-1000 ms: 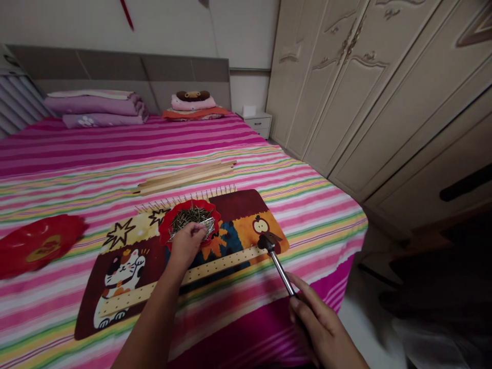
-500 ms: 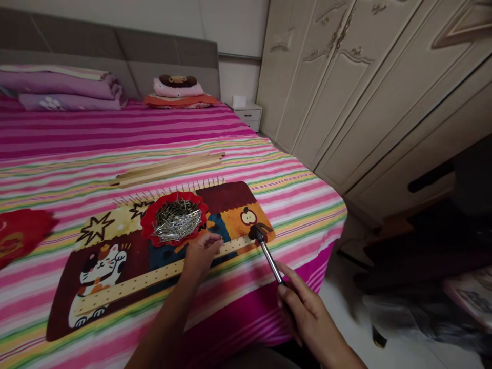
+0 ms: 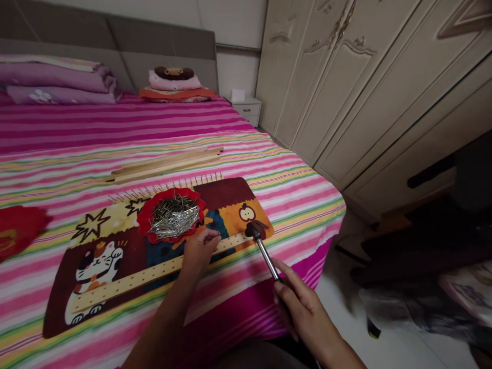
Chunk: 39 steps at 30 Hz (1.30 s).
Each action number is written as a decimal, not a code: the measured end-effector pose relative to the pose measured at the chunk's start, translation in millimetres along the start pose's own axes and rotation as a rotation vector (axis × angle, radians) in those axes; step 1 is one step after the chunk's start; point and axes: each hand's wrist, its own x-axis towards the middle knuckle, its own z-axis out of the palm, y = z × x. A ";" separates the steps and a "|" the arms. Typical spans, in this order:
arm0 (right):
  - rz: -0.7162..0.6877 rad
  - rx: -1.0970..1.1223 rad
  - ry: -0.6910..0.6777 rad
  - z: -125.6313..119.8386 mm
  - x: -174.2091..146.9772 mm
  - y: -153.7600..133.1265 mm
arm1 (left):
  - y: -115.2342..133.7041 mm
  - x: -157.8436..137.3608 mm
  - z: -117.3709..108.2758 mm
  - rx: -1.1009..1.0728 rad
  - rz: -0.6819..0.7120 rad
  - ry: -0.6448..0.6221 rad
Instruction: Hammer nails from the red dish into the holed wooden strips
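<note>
My right hand (image 3: pixel 303 305) is wrapped round the black grip of a hammer (image 3: pixel 266 256) with a shiny metal shaft. The hammer's dark head is over the right end of a pale wooden strip (image 3: pixel 126 283) dotted with small holes or marks. My left hand (image 3: pixel 200 250) is pinched closed just above the strip; anything between its fingertips is too small to make out. Beside that hand a red scalloped bowl (image 3: pixel 143 221) holds a heap of nails (image 3: pixel 175 218). Strip and bowl rest on a patterned mat (image 3: pixel 57 294) with a cat and an apple picture.
Behind the bowl stands a row of upright nails (image 3: pixel 184 183) in another strip. More wooden strips (image 3: pixel 169 165) lie farther back on the striped bed cover (image 3: pixel 292 187). Something red (image 3: pixel 19 230) lies at the left. Wardrobe doors (image 3: pixel 326 77) rise at the right.
The whole view has shifted slightly. Both hands keep nearly the same poses, and the hammer head stays by the strip's right end.
</note>
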 end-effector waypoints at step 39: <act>-0.121 -0.081 -0.198 27.0 11.6 -15.9 | -20.5 -6.1 7.3 0.442 0.302 0.024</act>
